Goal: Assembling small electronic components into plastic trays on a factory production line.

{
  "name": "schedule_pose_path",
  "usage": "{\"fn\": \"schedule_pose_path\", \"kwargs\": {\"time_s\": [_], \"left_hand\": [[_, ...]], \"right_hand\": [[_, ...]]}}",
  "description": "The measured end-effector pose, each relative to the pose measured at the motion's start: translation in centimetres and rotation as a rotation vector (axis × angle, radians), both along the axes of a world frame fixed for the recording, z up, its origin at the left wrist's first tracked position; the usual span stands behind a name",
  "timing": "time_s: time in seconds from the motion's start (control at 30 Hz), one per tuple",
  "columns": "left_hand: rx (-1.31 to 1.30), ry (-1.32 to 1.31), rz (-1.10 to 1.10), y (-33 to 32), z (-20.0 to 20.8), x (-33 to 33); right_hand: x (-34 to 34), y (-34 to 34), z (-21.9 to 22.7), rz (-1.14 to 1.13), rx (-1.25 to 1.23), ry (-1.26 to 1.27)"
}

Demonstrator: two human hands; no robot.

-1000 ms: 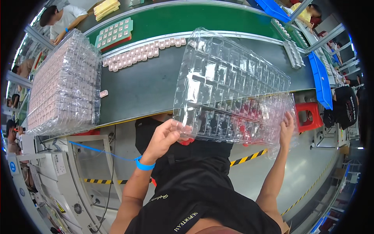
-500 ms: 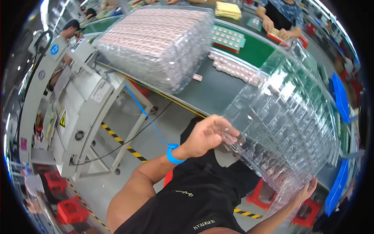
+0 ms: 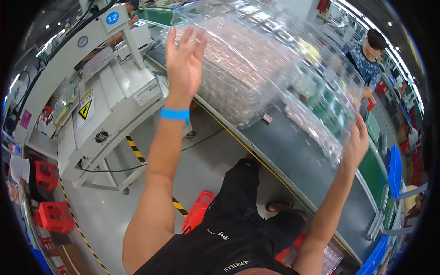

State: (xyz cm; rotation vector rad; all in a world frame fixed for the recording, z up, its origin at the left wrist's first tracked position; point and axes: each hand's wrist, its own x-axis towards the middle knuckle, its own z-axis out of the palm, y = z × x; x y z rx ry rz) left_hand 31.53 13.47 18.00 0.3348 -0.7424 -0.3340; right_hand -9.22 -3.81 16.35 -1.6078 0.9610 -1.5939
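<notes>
A large clear plastic tray (image 3: 326, 103) with moulded pockets is raised at a slant over the bench, smeared by motion. My right hand (image 3: 355, 145) grips its right end. My left hand (image 3: 184, 64), with a blue wrist strap (image 3: 175, 113), is stretched out with fingers apart beside the tray's left end; whether it touches the tray I cannot tell. Under and behind the tray stands a tall stack of clear trays (image 3: 229, 98) filled with small pinkish pieces. One small pinkish piece (image 3: 267, 118) lies by the stack's foot.
The grey bench (image 3: 293, 146) has a yellow-striped front edge. To the left stands a white machine (image 3: 123, 87) with a trailing cable. Red stools (image 3: 56, 217) are on the floor. A co-worker (image 3: 366, 57) sits across the line; blue bins (image 3: 394, 172) hang at the right.
The clear tray has gone from in front of me at the right up and left over the stack. My left hand has risen and spread its fingers; my right hand has moved up too.
</notes>
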Motion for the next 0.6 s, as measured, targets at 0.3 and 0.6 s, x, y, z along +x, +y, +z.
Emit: {"fn": "schedule_pose_path", "kwargs": {"time_s": [0.3, 0.6], "left_hand": [[0.92, -0.312, 0.81, -1.5, -4.3, 23.2], [0.797, -0.716, 1.072, -2.7, -5.0, 17.1]], "right_hand": [[17.6, -1.9, 0.9, 0.244, -0.18, 0.419], [19.7, -0.9, 3.0, 0.211, -0.702, 0.634]]}}
